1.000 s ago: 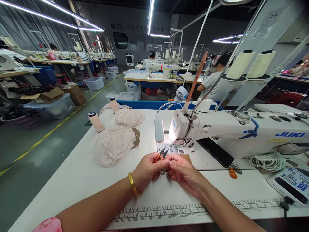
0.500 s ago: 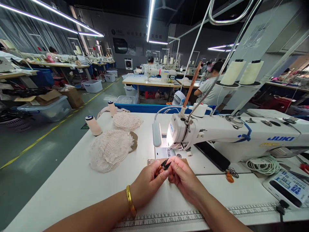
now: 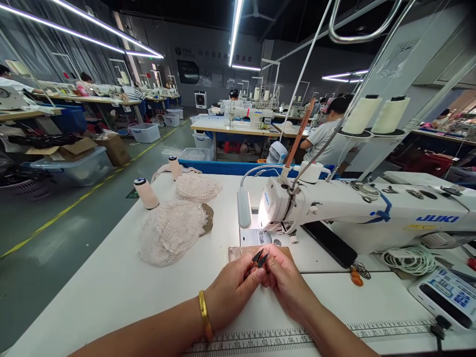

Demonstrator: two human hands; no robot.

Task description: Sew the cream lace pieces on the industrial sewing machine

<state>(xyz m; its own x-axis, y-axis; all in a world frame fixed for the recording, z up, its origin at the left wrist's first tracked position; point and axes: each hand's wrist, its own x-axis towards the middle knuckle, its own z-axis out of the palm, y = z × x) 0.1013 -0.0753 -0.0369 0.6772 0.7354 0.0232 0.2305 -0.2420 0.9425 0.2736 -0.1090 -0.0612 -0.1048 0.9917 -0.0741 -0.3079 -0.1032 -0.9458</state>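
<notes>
My left hand [image 3: 233, 285] is closed around a small pair of thread snips [image 3: 260, 259]; the dark blades stick out towards my right hand and a bit of orange handle shows. Fingers pinched, my right hand [image 3: 284, 277] meets the left one right beside the blades. Whatever lies between the right fingertips is too small or hidden to tell. Just beyond both hands, a flat brown piece [image 3: 238, 253] with a shiny left end lies in front of the needle area of the white sewing machine [image 3: 278, 203], whose lamp [image 3: 244, 208] is lit.
Ruffled cream lace pieces [image 3: 173, 233] lie on the left of the white table [image 3: 111, 282], near two thread cones [image 3: 146, 193]. A black phone [image 3: 329, 243], a coil of pale cord [image 3: 409, 260] and a control box [image 3: 446, 292] are at right. A ruler strip [image 3: 267, 342] runs along the front edge.
The view has shifted slightly. Both hands stay together, and the snips' blades now point a little more upward and show more clearly between the fingers.
</notes>
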